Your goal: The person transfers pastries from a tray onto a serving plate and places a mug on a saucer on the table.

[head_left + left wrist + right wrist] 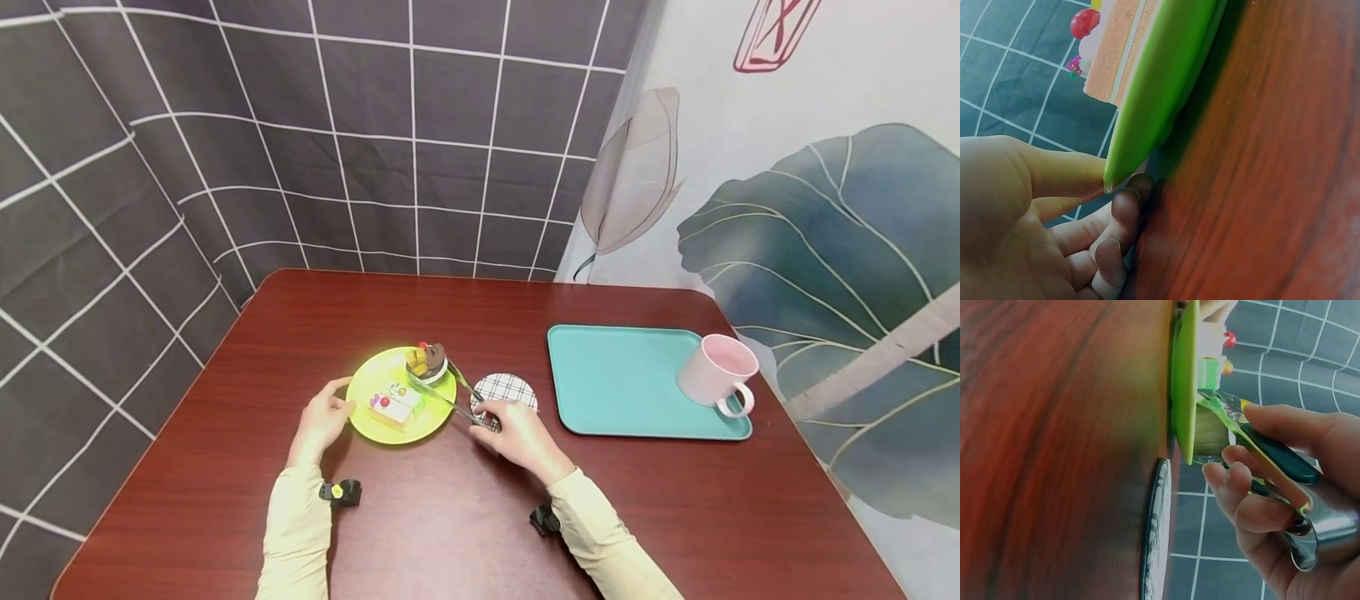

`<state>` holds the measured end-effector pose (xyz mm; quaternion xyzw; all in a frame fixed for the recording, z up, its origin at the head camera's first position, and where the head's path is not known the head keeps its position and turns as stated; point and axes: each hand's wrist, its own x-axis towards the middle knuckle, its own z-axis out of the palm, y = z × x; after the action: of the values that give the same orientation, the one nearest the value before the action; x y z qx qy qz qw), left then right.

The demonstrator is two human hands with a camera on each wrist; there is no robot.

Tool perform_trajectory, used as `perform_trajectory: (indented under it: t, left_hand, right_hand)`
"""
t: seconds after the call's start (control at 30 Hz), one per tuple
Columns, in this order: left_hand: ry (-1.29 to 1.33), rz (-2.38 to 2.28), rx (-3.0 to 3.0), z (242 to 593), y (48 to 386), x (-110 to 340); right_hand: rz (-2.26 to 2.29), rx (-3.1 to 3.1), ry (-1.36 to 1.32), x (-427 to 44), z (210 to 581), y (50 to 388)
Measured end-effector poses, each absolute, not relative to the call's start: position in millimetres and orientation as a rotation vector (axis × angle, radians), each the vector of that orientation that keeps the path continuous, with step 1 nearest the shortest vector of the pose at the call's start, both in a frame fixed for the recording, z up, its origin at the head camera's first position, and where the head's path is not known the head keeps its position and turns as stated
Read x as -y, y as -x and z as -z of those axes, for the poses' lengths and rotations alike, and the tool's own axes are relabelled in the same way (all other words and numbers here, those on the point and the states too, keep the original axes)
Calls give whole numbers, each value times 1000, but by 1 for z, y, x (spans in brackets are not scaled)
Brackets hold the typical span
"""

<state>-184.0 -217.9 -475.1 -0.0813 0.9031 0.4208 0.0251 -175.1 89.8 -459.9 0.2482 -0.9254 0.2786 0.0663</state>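
While the brown table (427,542) spreads beneath everything, the teal tray (615,375) lies toward its far right, well apart from both hands. On the left sits the yellow-green plate (367,372), probably light, stiff and smooth; the left hand (324,421) pinches its left rim between thumb and fingers, a sensible place to steady it. Metal tongs (1275,457) are gripped by the right hand (517,437) near their joined end, thumb opposite fingers; they look stiff and springy, best squeezed midway along the arms. At the tray's right end stands a pink mug (701,375), and just right of the plate lies a checked coaster (498,385). A small cake slice (393,411), perhaps soft, rests on the plate's near part. Smallest is the dessert cup (433,375) at the plate's far right, between the tong arms; whether they press on it I cannot tell. It seems light, its smooth round wall possibly slippery, so a low hold under the topping suits it.
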Motion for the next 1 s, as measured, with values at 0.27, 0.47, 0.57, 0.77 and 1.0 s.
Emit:
perform_trajectory:
  t: [0.27,0.47,0.57,0.77,1.0]
  left_hand:
    - [242,-1304,-2791,475,184,218]
    - [234,-1301,-2801,474,184,218]
    - [232,-1301,-2803,475,184,218]
    - [245,-1294,-2801,478,185,219]
    - [247,-1297,-2791,479,186,219]
  right_hand:
    - [-839,2767,-773,-93,458,174]
    - [-863,2822,-757,-96,450,172]
    - [-871,2851,-740,-99,446,169]
    - [-860,2863,-731,-107,440,163]
    - [-856,2865,-752,-116,436,159]
